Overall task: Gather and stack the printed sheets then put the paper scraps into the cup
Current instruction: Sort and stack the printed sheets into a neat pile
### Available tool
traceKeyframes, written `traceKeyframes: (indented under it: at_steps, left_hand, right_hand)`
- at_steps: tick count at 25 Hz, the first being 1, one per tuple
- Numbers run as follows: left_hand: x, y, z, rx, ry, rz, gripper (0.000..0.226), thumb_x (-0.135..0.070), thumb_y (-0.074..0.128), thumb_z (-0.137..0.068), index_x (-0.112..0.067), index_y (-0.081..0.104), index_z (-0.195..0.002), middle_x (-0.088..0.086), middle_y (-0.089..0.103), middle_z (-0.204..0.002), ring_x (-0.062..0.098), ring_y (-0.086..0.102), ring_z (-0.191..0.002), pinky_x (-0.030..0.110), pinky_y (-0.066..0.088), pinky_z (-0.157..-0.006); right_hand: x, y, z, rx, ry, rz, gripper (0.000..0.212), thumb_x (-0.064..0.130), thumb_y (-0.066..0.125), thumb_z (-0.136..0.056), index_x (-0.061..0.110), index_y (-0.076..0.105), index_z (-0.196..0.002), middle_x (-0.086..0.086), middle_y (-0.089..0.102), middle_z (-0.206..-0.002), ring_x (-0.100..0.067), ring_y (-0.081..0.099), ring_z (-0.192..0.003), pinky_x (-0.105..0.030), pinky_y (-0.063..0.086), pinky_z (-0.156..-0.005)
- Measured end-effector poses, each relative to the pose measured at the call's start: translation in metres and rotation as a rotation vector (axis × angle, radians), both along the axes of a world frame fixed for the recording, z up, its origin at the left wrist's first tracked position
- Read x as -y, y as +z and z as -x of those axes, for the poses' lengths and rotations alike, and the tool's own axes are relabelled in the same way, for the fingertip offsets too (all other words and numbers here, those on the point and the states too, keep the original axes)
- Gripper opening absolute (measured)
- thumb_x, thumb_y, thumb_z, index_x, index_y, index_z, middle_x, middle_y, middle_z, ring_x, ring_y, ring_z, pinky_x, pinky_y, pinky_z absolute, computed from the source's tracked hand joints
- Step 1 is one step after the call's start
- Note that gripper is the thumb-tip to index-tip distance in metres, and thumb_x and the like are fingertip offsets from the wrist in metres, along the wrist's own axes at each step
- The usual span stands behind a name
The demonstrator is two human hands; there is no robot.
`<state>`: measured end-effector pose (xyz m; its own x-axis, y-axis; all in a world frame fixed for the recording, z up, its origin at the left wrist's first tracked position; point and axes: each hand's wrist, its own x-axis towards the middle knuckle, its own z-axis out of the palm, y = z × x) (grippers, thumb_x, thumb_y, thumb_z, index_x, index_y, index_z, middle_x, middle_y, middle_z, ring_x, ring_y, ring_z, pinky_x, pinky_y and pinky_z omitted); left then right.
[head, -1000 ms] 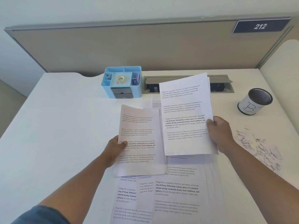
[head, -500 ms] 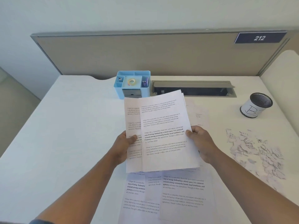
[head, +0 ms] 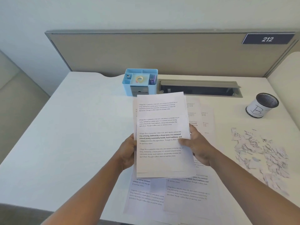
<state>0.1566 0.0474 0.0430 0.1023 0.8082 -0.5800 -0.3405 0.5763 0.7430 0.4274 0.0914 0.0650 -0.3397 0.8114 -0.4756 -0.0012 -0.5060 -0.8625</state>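
A small stack of printed sheets point(head: 162, 135) is held above the worktop, tilted up, its edges nearly squared, with black paragraphs of text facing up. More loose sheets point(head: 186, 192) lie flat and overlapping beneath it and at 6 o'clock from it. The paper scraps point(head: 263, 153), a scattered white heap, lie at 3 o'clock. The cup point(head: 262, 105), white with a dark mesh rim and a handwritten letter, stands upright at 2 o'clock.
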Motion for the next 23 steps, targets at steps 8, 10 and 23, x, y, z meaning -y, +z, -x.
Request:
traceKeyframes:
  at_steps: [8, 10, 23]
  left_hand:
    - [0.006, 0.017, -0.002, 0.070, 0.052, 0.039, 0.056, -0.055, 0.032, -0.108, -0.020, 0.064, -0.138, 0.014, 0.070, -0.132, 0.037, 0.066, -0.122, 0.056, 0.052, -0.100]
    - [0.007, 0.018, -0.006, 0.006, 0.029, -0.014, 0.047, -0.045, 0.051, -0.104, -0.016, 0.058, -0.141, 0.014, 0.071, -0.130, 0.037, 0.068, -0.119, 0.059, 0.054, -0.098]
    - [0.012, 0.012, -0.018, -0.061, 0.050, -0.031, 0.046, -0.016, 0.079, -0.087, -0.006, 0.064, -0.129, 0.018, 0.075, -0.119, 0.041, 0.072, -0.108, 0.062, 0.057, -0.092]
  right_hand:
    - [0.008, 0.001, 0.001, 0.112, 0.007, -0.120, 0.064, -0.005, 0.061, -0.097, 0.030, 0.041, -0.146, 0.004, 0.071, -0.129, -0.020, 0.068, -0.118, -0.053, 0.050, -0.106]
    - [0.010, 0.002, 0.002, 0.117, -0.009, -0.134, 0.061, -0.005, 0.061, -0.096, 0.030, 0.043, -0.143, 0.004, 0.071, -0.128, -0.019, 0.069, -0.116, -0.051, 0.051, -0.105]
    - [0.024, 0.016, 0.005, -0.038, -0.103, -0.130, 0.049, 0.002, 0.070, -0.093, 0.022, 0.051, -0.134, 0.000, 0.074, -0.123, -0.026, 0.070, -0.115, -0.047, 0.057, -0.097]
